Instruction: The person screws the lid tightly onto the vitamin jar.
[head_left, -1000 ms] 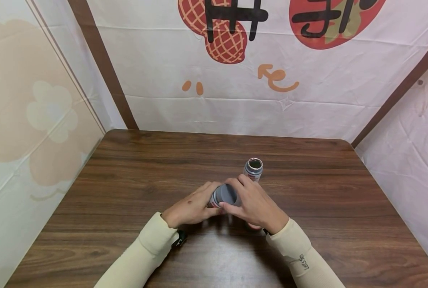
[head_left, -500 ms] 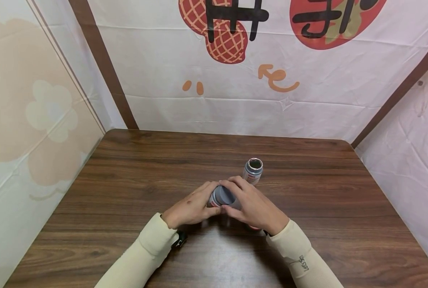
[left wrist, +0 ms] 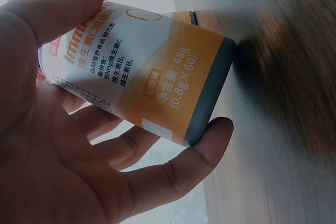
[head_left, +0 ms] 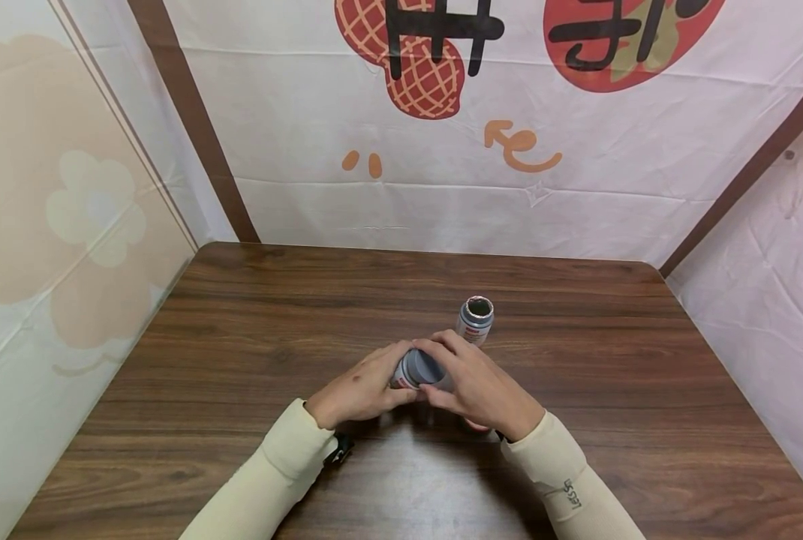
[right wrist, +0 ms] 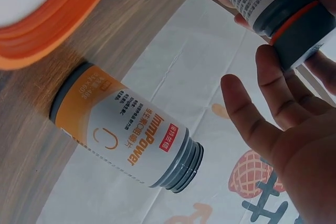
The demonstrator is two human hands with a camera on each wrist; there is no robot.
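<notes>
My left hand [head_left: 361, 386] grips a vitamin C tablet bottle [left wrist: 142, 72], white and orange with a dark grey base. The bottle is held tilted, its capped end toward the right hand. With thumb and fingertips my right hand [head_left: 485, 386] pinches the dark grey cap [right wrist: 304, 38]; an orange ring shows between cap and bottle neck. A second bottle [right wrist: 131, 129] of the same kind stands upright just beyond the right hand, uncapped, its threaded neck bare. In the head view, the hands hide much of the held bottle.
An orange-rimmed round piece with a white inside [right wrist: 63, 30], seemingly a loose cap, lies by the right wrist, mostly hidden in the head view. All this is on a dark wood-grain table [head_left: 273, 300]. Printed fabric walls [head_left: 374, 202] border its back and sides.
The right hand's fingers have shifted slightly left around the cap, then moved very little. The left hand keeps its grip in place. The uncapped bottle has not moved.
</notes>
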